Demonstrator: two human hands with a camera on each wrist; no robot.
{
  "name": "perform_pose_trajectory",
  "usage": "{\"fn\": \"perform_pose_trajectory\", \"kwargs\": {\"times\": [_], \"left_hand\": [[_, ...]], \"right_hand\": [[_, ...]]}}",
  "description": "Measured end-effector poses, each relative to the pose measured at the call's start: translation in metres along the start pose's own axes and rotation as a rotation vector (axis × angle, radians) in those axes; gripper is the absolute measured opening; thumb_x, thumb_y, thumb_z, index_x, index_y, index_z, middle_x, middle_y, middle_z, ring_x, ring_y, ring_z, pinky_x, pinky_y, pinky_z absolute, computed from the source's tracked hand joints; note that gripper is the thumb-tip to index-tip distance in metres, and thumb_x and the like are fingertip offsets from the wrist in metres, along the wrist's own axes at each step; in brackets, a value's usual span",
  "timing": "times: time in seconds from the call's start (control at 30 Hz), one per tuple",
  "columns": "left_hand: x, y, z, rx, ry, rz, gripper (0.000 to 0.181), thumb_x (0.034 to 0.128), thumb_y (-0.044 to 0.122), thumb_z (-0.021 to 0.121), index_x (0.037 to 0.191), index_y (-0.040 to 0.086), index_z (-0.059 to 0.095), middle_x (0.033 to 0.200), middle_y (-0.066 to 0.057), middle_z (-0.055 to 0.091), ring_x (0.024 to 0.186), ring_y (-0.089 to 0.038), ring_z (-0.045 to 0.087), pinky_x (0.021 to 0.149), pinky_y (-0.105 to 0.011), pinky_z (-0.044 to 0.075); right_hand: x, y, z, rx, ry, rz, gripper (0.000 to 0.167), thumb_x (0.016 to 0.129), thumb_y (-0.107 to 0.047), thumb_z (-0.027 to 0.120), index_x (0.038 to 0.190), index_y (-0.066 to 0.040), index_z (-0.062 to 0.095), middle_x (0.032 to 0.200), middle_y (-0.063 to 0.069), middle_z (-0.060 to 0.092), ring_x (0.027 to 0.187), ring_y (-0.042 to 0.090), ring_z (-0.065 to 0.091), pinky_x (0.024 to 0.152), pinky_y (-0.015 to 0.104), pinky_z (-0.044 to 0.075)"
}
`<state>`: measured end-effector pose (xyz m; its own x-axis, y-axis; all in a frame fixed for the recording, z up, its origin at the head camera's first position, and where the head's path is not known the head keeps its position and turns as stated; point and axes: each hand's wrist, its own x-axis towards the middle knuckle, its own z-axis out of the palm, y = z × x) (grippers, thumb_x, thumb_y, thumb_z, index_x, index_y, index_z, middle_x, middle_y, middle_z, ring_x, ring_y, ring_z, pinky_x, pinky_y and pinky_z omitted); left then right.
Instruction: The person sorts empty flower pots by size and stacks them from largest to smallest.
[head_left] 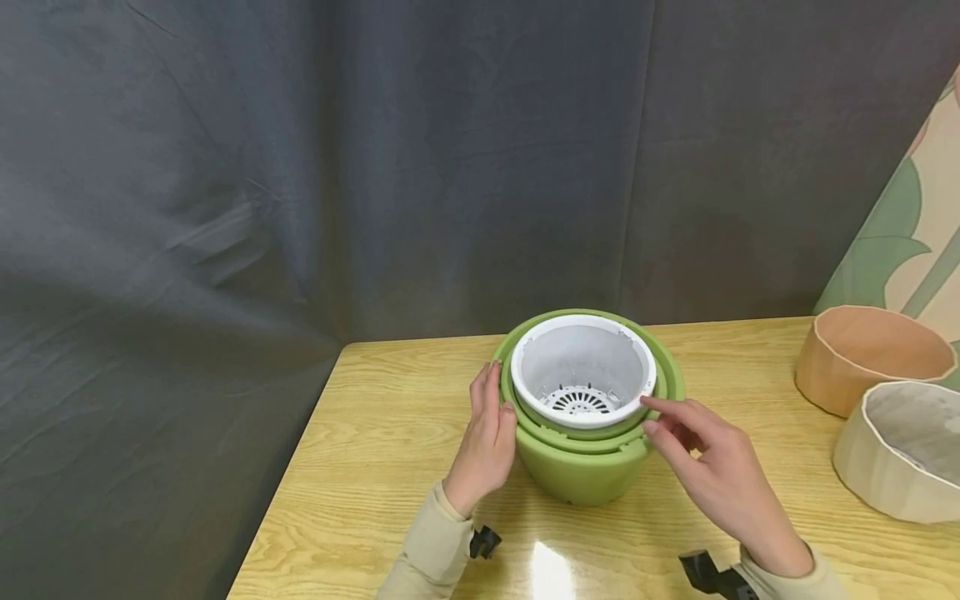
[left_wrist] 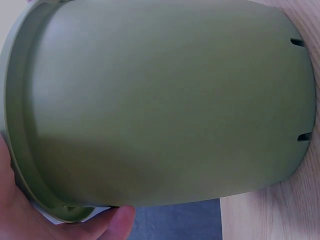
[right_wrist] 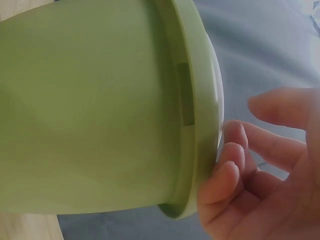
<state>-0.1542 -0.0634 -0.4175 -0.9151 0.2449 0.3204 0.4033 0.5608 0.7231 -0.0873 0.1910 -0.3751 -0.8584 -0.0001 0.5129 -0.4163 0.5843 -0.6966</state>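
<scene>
Green plastic flowerpots [head_left: 585, 479] stand nested on the table, with a white inner pot [head_left: 577, 354] inside them. Slots pierce the white pot's floor. My left hand [head_left: 483, 450] grips the green rim at its left side, thumb toward the front; the left wrist view shows it at the rim beside the smooth green wall [left_wrist: 160, 100]. At the right side is my right hand [head_left: 712, 467], its index fingertip at the white rim and its thumb near the green rim. In the right wrist view, several loosely bent fingers [right_wrist: 232, 155] touch the rim and one digit stands apart.
At the right of the wooden table [head_left: 375, 433] stand an orange-tan faceted pot [head_left: 832, 367] and a cream faceted pot [head_left: 877, 467]. A dark grey cloth [head_left: 480, 167] hangs behind and to the left. A leaf-patterned surface [head_left: 892, 200] shows at the far right.
</scene>
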Motion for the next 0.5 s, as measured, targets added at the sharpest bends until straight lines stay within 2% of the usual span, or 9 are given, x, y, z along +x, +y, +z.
{"fn": "perform_pose_trajectory", "kwargs": {"times": [0.2,0.5], "left_hand": [[0.000,0.000,0.000,0.003,-0.001,-0.004,0.057,0.1036,0.017,0.028,0.155,0.005,0.008,0.160,-0.016,0.009,0.139,-0.035,0.036,0.114,-0.047,0.034],[0.001,0.001,0.001,0.000,-0.003,0.001,0.057,0.1036,0.018,0.028,0.155,0.005,0.008,0.160,-0.016,0.009,0.138,-0.035,0.037,0.114,-0.048,0.034]], "right_hand": [[0.000,0.003,-0.004,-0.001,-0.008,0.019,0.024,0.088,-0.004,0.066,0.112,-0.010,0.071,0.080,-0.009,0.060,0.067,0.000,0.054,0.059,0.011,0.045],[0.002,0.015,-0.019,-0.078,0.015,0.044,0.021,0.090,-0.008,0.065,0.110,-0.009,0.071,0.081,-0.012,0.060,0.070,-0.004,0.053,0.061,0.009,0.044]]}}
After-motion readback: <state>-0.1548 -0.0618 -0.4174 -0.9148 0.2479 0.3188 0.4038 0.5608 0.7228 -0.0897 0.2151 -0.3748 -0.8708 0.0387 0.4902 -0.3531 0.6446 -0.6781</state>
